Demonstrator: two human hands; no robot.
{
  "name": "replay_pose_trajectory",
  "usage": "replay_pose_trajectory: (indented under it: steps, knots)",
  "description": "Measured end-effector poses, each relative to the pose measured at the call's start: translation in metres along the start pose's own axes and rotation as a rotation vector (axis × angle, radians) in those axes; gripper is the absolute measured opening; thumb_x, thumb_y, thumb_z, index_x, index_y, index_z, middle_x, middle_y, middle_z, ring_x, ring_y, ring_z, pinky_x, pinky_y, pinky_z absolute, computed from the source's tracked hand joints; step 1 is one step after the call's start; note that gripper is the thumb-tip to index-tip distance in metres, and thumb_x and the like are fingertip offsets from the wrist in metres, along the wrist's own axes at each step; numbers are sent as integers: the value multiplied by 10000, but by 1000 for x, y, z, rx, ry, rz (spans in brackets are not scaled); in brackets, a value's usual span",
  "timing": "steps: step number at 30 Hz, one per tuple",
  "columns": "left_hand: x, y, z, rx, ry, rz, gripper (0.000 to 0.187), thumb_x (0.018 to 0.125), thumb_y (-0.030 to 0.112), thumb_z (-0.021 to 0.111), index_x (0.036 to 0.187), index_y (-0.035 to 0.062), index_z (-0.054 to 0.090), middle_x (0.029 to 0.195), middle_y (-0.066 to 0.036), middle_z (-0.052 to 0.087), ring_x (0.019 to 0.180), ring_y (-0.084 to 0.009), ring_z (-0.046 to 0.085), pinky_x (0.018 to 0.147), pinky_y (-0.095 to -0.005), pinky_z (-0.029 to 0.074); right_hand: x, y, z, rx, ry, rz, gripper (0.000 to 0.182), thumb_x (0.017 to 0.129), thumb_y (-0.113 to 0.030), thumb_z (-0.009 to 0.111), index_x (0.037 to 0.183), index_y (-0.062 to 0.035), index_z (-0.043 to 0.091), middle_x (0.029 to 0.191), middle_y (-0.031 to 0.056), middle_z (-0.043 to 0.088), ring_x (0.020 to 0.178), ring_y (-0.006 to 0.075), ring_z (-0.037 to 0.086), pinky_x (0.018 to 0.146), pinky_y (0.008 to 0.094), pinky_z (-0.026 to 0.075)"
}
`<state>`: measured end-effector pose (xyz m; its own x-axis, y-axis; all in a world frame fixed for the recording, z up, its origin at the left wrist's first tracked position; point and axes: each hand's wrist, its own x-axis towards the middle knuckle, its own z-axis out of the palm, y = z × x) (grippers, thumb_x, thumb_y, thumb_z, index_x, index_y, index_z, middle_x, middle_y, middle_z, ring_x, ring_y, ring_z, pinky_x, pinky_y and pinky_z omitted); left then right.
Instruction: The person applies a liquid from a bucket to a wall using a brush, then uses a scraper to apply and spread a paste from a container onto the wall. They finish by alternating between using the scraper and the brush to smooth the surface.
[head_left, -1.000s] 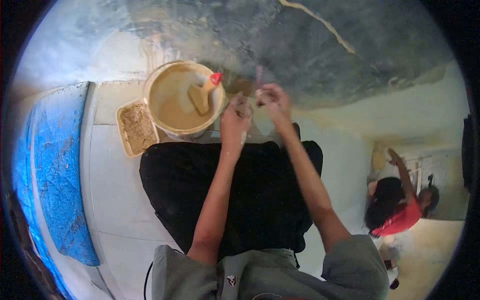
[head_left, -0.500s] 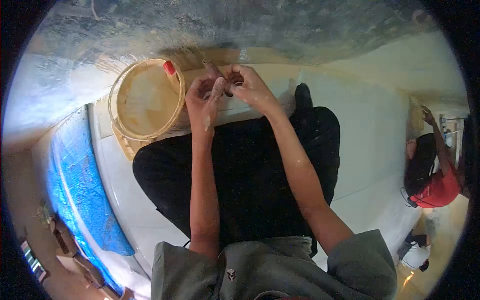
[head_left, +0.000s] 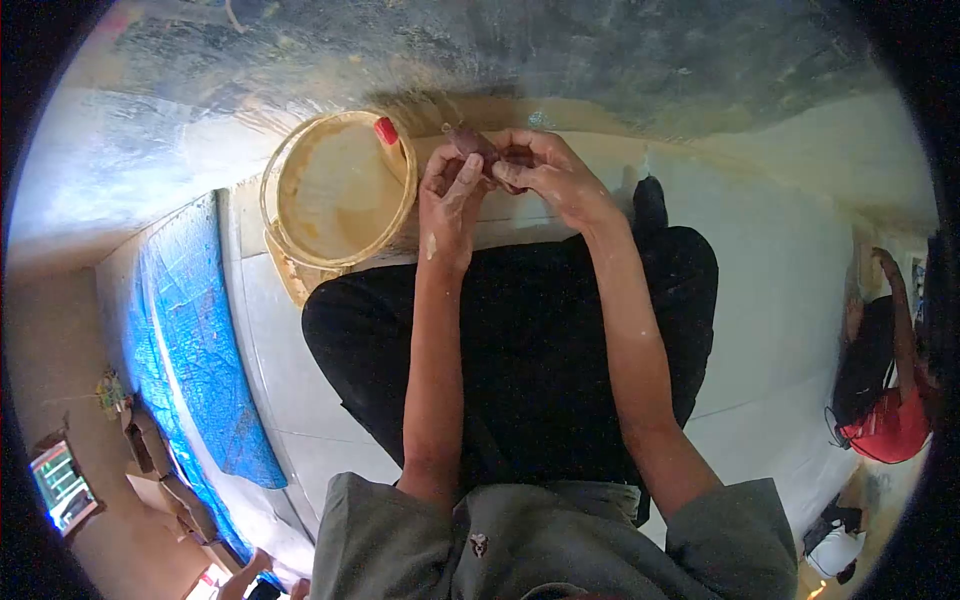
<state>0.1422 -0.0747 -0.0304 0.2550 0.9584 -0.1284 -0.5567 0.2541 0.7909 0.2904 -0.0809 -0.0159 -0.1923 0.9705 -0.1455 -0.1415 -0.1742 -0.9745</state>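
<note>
Two hands, left (head_left: 448, 208) and right (head_left: 565, 182), together on a maroon piece (head_left: 474, 145).
Head view: a second ago they were apart; now both pinch it with their fingers, right of the bucket (head_left: 290, 236). The piece looks plumper than half a second ago, dull and dark, with a paler tip at upper left.

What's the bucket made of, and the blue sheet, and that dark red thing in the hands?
Bucket: probably plastic, tan and smeary; its thin, even, round shape looks moulded.
Blue sheet: likely plastic; it's shiny and crinkled.
Dark red thing: maybe rubber or cloth; it looks dull, too small to tell.
</note>
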Motion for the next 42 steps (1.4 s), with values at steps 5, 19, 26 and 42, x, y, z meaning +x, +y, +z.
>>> replay_pose_trajectory:
  steps: [5, 19, 26, 42]
  knots:
    - [0, 1, -4, -40, -50, -5, 168, 881, 136, 630, 1002, 57, 544, 892, -50, 608, 802, -144, 577, 748, -309, 466, 1, 6, -2, 155, -69, -12, 323, 794, -186, 693, 1056, -24, 597, 811, 4, 602, 696, 96, 554, 651, 245, 455]
    - [-3, 5, -7, 5, -61, -99, 172, 868, 173, 646, 972, 64, 565, 799, 3, 583, 592, -54, 465, 514, -206, 341, -8, -16, 0, 228, -240, -46, 328, 870, -194, 638, 1131, -14, 556, 792, 8, 582, 680, 112, 557, 617, 256, 448]
    - [-1, -5, -10, 100, -20, -12, 209, 824, 178, 707, 928, 95, 547, 869, -1, 585, 560, -24, 443, 439, -174, 285, -8, -10, -6, 222, -250, -55, 336, 850, -113, 650, 1147, -18, 522, 888, 52, 597, 690, 132, 584, 605, 282, 482]
    - [5, -15, -11, 166, 28, 3, 213, 863, 229, 670, 963, 105, 529, 887, 23, 573, 558, -35, 421, 466, -195, 310, -4, -8, -5, 377, -178, -35, 164, 869, -97, 616, 1010, -50, 547, 809, 18, 556, 703, 123, 572, 615, 297, 478]
